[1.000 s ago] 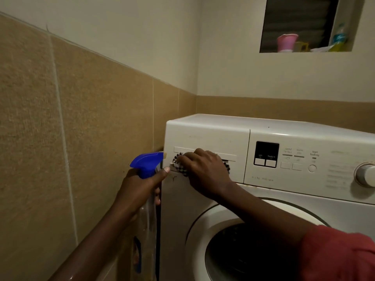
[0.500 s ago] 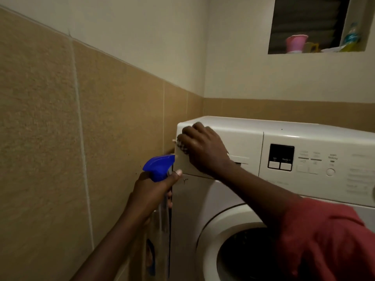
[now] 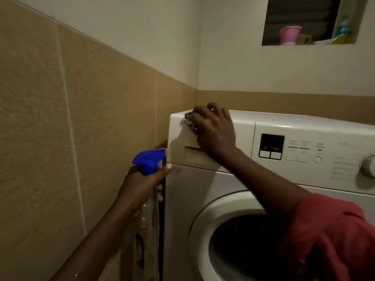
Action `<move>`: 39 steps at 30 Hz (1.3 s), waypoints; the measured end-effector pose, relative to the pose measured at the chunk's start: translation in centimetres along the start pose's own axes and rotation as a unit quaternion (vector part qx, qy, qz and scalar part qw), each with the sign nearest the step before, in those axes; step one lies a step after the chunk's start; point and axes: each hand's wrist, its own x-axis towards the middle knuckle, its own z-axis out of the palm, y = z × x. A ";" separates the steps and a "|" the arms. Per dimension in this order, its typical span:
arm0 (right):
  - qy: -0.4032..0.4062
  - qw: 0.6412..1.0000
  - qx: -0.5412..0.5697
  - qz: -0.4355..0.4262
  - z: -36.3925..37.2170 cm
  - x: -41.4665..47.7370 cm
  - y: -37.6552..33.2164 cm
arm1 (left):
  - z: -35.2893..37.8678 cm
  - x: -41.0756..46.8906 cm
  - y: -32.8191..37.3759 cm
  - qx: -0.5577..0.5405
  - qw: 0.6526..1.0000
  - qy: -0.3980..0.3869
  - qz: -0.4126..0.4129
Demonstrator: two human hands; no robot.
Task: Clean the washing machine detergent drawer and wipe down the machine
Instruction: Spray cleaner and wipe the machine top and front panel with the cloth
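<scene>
While left grip (image 3: 140,184) clutches spray bottle (image 3: 149,160), right grip (image 3: 215,131), open-palmed, presses cloth (image 3: 190,124) onto washing machine (image 3: 304,126).

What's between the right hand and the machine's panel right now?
A checked cloth, pressed under the right hand against the washing machine's top left corner, as the head view shows.

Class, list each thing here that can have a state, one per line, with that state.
detergent drawer: shut, flush.
cloth: bunched, pressed on the top left corner of the washing machine by the right hand.
spray bottle: upright, gripped by the left hand.
display: dark.
door: appears shut.
</scene>
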 end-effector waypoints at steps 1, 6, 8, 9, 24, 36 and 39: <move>0.015 0.999 0.006 0.031 -1.0 -0.4 1.0 | -0.1 0.0 0.0 -0.007 1.000 -0.009 -0.003; -0.067 0.994 -0.006 -0.084 -3.3 -7.7 3.5 | 0.9 -0.7 -0.6 -0.004 0.999 -0.032 -0.005; -0.041 0.999 -0.019 -0.030 -4.2 -8.4 5.3 | 1.3 -0.9 -0.6 -0.001 0.999 -0.045 -0.013; -0.020 0.999 -0.022 0.020 -4.6 -8.2 6.0 | 1.5 -0.7 -0.6 -0.002 0.999 -0.051 -0.013; 0.069 0.964 0.119 0.226 -9.5 -14.4 7.1 | 11.2 -2.1 4.2 0.021 0.991 -0.106 0.082; 0.092 0.954 0.065 0.277 -12.7 -18.2 13.3 | 17.5 -1.6 6.7 0.064 0.985 -0.119 0.105; 0.096 0.954 0.066 0.275 -12.9 -18.6 14.2 | 17.8 -2.2 5.2 0.084 0.983 -0.133 0.095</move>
